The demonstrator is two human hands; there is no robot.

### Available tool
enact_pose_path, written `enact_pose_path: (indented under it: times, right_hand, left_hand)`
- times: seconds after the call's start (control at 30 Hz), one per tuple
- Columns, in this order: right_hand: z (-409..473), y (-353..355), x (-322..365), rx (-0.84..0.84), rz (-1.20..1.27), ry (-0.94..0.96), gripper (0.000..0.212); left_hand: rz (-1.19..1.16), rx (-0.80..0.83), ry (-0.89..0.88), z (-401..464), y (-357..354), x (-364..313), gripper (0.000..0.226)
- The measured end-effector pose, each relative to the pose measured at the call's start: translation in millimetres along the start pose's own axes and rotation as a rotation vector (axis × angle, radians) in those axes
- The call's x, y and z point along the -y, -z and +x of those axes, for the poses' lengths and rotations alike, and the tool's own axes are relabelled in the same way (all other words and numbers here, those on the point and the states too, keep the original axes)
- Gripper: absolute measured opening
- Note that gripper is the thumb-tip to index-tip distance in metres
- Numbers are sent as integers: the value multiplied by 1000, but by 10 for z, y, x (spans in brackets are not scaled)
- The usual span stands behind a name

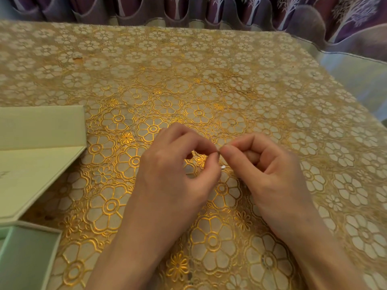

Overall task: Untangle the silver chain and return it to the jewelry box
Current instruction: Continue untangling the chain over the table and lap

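My left hand (178, 164) and my right hand (261, 166) meet fingertip to fingertip just above the table's middle. Thumb and forefinger of each pinch a very fine silver chain (219, 151), of which only a short glint shows between the fingertips. A small bright piece of it (223, 167) hangs just below the pinch. The rest of the chain is too thin to make out. The pale green jewelry box (27, 254) stands open at the lower left, with its lid (39, 143) lying flat behind it.
A gold floral tablecloth (188, 80) covers the table. Purple curtains (314, 13) hang behind the far edge. The table's right edge (356, 63) slopes down toward a pale floor.
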State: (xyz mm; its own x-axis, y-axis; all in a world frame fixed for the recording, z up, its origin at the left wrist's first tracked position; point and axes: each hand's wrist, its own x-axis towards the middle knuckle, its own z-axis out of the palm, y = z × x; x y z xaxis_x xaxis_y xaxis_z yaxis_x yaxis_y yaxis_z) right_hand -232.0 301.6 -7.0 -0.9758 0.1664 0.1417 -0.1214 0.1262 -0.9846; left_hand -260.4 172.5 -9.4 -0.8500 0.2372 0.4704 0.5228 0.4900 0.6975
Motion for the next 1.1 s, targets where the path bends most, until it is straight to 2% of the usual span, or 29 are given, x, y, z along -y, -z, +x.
enact_pose_path:
  times: [0.17, 0.27, 0.4, 0.53, 0.7, 0.9, 1.1]
  right_hand:
    - [-4, 7, 3, -22, 66, -27, 11]
    - [-3, 14, 14, -23, 135, -44, 9]
    - [-4, 14, 8, -18, 101, -31, 9]
    - [15, 37, 2, -40, 244, -69, 12]
    - [7, 28, 13, -27, 184, -38, 12]
    - [19, 59, 13, -28, 292, -56, 15]
    - [28, 68, -2, -39, 265, -63, 14]
  left_hand:
    - [-183, 1, 104, 9, 20, -30, 5]
    - [-220, 6, 128, 18, 29, -36, 6]
    - [-238, 17, 146, 22, 37, -51, 4]
    - [-372, 3, 219, 23, 61, -77, 4]
    - [-465, -9, 286, 36, 85, -95, 5]
    - [-579, -32, 357, 45, 93, -105, 8]
    - [-609, -57, 352, 49, 95, -118, 9]
